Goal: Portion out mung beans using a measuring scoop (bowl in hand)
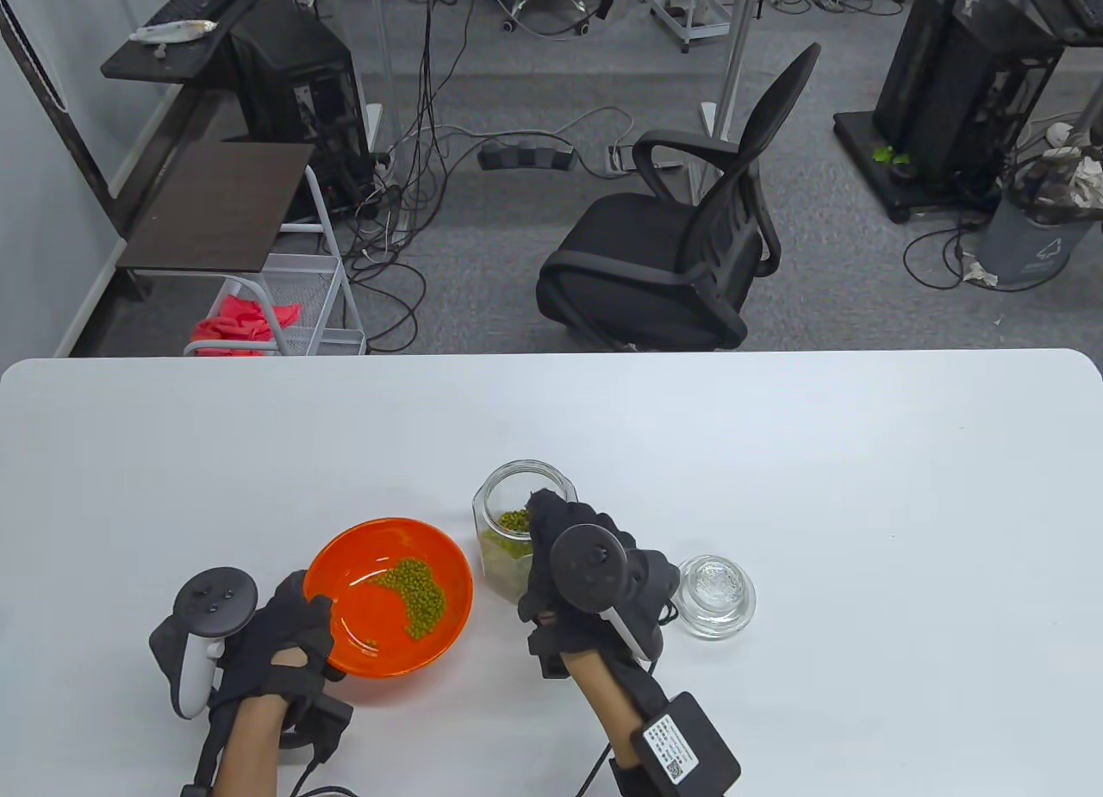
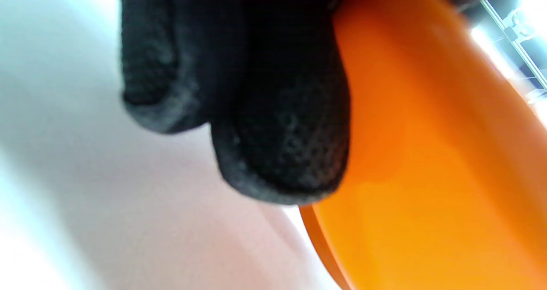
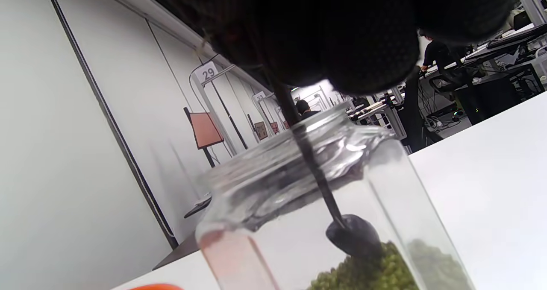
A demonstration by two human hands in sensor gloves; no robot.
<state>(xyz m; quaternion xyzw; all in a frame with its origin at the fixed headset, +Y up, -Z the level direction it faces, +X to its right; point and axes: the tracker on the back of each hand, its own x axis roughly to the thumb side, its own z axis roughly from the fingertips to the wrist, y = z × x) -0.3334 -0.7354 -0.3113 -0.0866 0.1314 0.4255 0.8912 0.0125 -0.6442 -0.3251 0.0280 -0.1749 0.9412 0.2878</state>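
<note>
Table (image 1: 862,487) space is wide open on the far side and out to the right, plain white all the way to the rounded far edge, while everything in play sits bunched near the front edge. Left hand (image 1: 284,638) comes in low, fingers under the near-left rim of the orange bowl (image 1: 431,564) and thumb over the top, gripping it; in the left wrist view 2 gloved fingertips (image 2: 282,153) press against the bowl's underside. A patch of mung beans (image 1: 415,594) lies in the bowl, with a few strays nearer the front. Just beside the bowl on its right stands the glass jar (image 1: 508,504), mouth open, beans in its lower part. Right hand (image 1: 586,573) arches over the jar's near side, fingers curled down together on the thin dark handle of the measuring scoop (image 3: 354,236); the right wrist view shows that handle running down through the jar mouth, the dark scoop head resting on the beans inside. Glass lid (image 1: 715,594) sits on the table close to the right of that hand. From above, the scoop is hidden by the glove and tracker, and the left wrist view is blurred, bowl edge cut off.
</note>
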